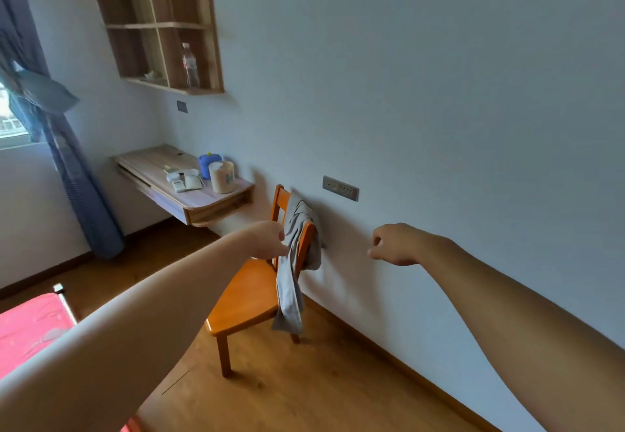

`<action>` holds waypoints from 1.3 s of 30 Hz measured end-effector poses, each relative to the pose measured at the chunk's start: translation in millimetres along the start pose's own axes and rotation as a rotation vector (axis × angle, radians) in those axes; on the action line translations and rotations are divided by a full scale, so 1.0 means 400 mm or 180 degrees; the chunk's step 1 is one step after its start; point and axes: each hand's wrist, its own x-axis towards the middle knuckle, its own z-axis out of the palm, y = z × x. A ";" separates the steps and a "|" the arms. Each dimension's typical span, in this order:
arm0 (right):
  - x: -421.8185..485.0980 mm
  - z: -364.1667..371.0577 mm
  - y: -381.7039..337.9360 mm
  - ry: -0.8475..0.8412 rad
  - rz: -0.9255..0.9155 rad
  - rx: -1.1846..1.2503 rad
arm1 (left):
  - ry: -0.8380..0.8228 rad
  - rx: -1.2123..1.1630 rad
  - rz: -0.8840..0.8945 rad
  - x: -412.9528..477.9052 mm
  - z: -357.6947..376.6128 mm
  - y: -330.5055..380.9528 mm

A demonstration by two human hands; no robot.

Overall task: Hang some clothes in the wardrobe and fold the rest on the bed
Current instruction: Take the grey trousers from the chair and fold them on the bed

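A grey garment (294, 262) hangs over the backrest of an orange wooden chair (250, 293) that stands against the white wall. One end trails down past the seat. My left hand (267, 239) is stretched out to the garment's left edge, and its curled thumb and fingers pinch the cloth there. My right hand (395, 245) hovers to the right of the chair, in front of the wall, with its fingers loosely curled and nothing in it. The red-covered bed (30, 327) shows at the lower left corner.
A wall-mounted desk (199, 195) with a blue jar, a tissue box and small items is behind the chair. Above it hangs a wooden shelf (162, 26) with a bottle. A blue curtain (67, 161) covers the window at left. A socket strip (340, 188) sits on the wall.
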 end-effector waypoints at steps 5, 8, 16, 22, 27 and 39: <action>0.301 0.006 0.053 0.0006 -0.0245 0.0038 | 0.0032 -0.0085 -0.0274 0.259 0.015 -0.009; 0.494 -0.003 0.096 -0.0028 -0.0441 0.0021 | 0.0055 -0.0011 -0.0407 0.420 0.020 0.005; 0.919 -0.070 0.191 -0.0366 -0.0635 -0.0217 | -0.0056 0.0056 -0.0619 0.788 0.003 0.025; 1.158 -0.043 0.209 -0.0614 -0.0665 -0.0252 | -0.0163 0.0247 -0.0604 1.025 0.027 -0.019; 1.348 -0.008 0.185 -0.0759 -0.0593 -0.0222 | -0.0213 0.0605 -0.0426 1.231 0.067 -0.083; 1.707 0.187 0.063 -0.1420 -0.0245 0.0332 | -0.0691 0.0538 -0.0100 1.664 0.187 -0.273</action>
